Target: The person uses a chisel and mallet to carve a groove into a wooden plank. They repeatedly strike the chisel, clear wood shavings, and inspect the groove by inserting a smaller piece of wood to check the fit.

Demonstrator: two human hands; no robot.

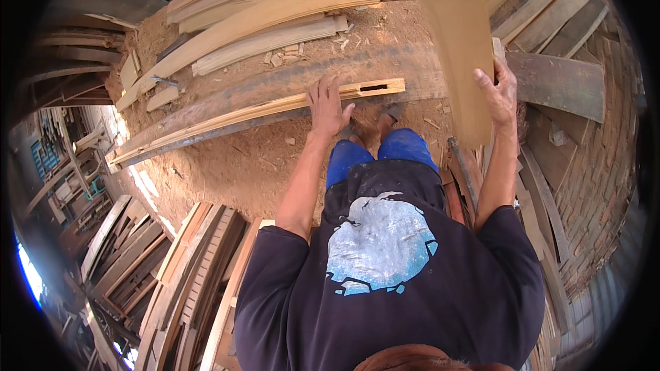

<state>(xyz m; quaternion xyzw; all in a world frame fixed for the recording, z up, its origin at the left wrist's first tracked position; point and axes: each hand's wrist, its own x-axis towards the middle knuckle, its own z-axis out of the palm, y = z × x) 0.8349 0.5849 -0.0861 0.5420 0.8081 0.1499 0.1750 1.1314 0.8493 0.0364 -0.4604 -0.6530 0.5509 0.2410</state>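
Observation:
A long narrow wooden rail (240, 118), with a dark slot cut near its right end, lies across a long plank. My left hand (328, 108) rests over this rail, fingers stretched out and thumb apart on the near side. To the right, a wide smooth wooden board (454, 48) slants from the top of the view down towards my right leg. My right hand (500, 93) is closed at the board's right edge, its thumb over the face; the other fingers are partly hidden. A pale grey tip of something I cannot make out shows just above those fingers.
Curved planks (275, 20) lie stacked on the earthen floor (234, 172) beyond the rail, among wood chips. More boards (550, 10) fan out at the far right. Timber pieces (185, 282) lean at the near left. A brick surface (595, 172) borders the right side.

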